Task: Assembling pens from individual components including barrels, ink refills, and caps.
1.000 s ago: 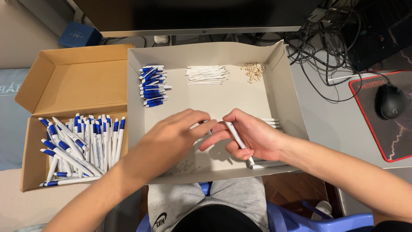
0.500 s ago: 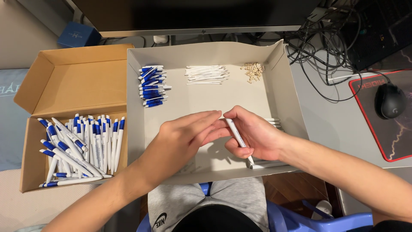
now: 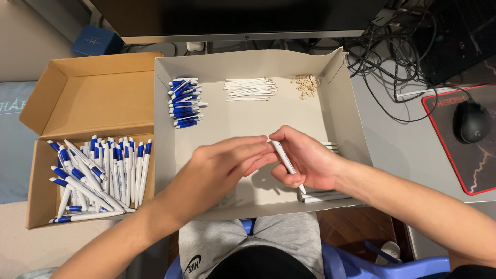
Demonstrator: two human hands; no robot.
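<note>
Now right hand [image 3: 310, 163] fingers curled tight round white pen barrel [image 3: 284, 159] — left hand [image 3: 227, 168] fingers pinch its top end.

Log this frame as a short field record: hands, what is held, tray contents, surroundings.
right hand: grips a white pen barrel, tilted
left hand: fingertips at the barrel's upper end; whether they hold a part is hidden
tray: blue caps at back left, white refills in the middle, small tan parts at back right, more barrels under the right hand
brown box: finished blue and white pens, left of the tray
desk right: mouse on a pad, cables
</note>
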